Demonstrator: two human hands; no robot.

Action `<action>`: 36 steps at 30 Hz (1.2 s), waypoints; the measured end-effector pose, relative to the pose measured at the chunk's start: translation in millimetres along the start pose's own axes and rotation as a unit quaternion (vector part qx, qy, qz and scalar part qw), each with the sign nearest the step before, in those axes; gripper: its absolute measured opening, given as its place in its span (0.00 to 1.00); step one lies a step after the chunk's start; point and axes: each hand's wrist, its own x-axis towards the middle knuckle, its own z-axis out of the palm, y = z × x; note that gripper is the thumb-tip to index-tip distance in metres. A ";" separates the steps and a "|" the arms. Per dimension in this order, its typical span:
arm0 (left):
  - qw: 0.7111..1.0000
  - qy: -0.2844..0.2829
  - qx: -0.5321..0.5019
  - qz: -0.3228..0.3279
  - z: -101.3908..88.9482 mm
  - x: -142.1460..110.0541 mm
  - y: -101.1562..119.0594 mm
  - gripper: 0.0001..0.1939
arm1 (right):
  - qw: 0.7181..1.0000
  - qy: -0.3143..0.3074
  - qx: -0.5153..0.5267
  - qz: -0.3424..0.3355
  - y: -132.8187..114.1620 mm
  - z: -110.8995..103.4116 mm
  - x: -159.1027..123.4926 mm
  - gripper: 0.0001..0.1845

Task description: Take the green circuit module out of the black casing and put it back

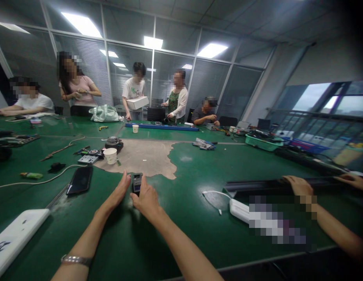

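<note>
A small grey handheld device, with a dark display low on its front face, stands roughly upright in front of the person, between the two hands, over the green surface. Whether its lower end rests there cannot be told, as the fingers hide it.

The right hand grasps it, index finger along its right edge and thumb across toward its lower front. The left hand is unclenched, fingers extended just beside the device's left edge; whether a fingertip touches is hard to tell.

Beyond lies a bare brown patch with a paper cup at its left; a black smartphone lies left of the left hand.

The device looks light and stiff, probably a hard casing that keeps its shape under a pinch. Its smooth sides may be a little slippery, and the display is likely the fragile part. The long side edges seem the best hold, thumb and finger opposed, with pressure kept off the display.
</note>
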 end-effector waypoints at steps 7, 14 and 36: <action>1.000 -0.004 -0.002 -0.001 0.4 1.8 -1.4 0.46 | 0.998 0.027 0.053 -0.021 8.2 6.6 0.7 0.47; 1.000 0.006 0.002 -0.017 2.0 -1.2 7.4 0.48 | 0.995 0.060 0.077 -0.016 13.9 28.7 -3.1 0.48; 0.999 -0.011 0.027 -0.023 0.6 1.7 3.4 0.48 | 0.967 0.210 0.131 0.058 97.6 -53.6 6.5 0.43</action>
